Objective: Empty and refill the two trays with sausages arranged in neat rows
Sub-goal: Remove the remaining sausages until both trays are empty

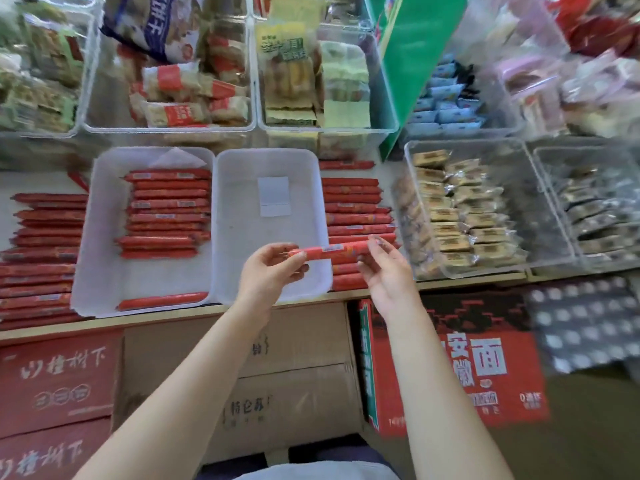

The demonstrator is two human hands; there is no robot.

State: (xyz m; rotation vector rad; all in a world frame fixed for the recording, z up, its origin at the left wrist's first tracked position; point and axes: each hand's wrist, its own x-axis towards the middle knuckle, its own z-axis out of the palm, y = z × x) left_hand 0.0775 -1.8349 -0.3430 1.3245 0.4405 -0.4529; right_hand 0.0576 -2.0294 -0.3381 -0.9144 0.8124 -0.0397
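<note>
Holding one red sausage (327, 250) level above the near right corner of the right tray (242, 237), the person seems to be at the start of refilling this tray. The tray has no sausage inside; only a white label lies on its floor. The left hand (268, 271) pinches the left end of the sausage between thumb and curled fingers. The right hand (382, 271) is at the right end, palm turned up, fingers loosely spread; the fingertips seem to touch the sausage, but I cannot tell if they really grip it.

The left tray (100, 237), touching the right one, is partly filled: a row of sausages (166, 213) lies along its right side, and a single sausage (161, 301) lies at its near edge. More sausages (356, 216) are stacked on the shelf (433, 284) just right of the empty tray, and another pile (41, 258) lies on the left of the left tray.

The next move, I think, is to lower the sausage onto the tray floor, parallel to the far edge, so that the next rows can line up with it. Both forearms reach forward from below, the left wrist bent a little inward.
</note>
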